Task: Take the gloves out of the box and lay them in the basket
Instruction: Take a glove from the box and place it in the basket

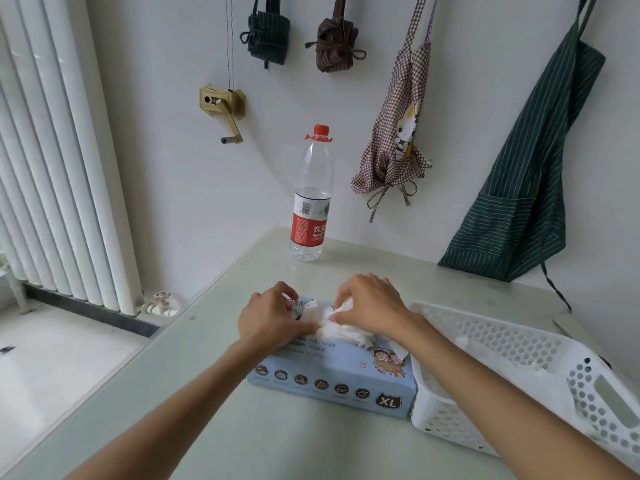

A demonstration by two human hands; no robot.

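Observation:
A light blue glove box (332, 379) marked XL lies on the table in front of me. White gloves (341, 329) bulge out of its top opening. My left hand (273, 317) rests on the box's left end, fingers pinching the white material. My right hand (372, 304) grips the gloves from the right side of the opening. A white perforated basket (519, 344) stands directly right of the box, touching it, with some white material lying inside.
A plastic water bottle (311, 199) with a red cap stands at the table's far edge by the wall. Aprons (533, 168) hang on the wall behind the table. A white radiator (59, 161) stands at the left, beyond the table's left edge.

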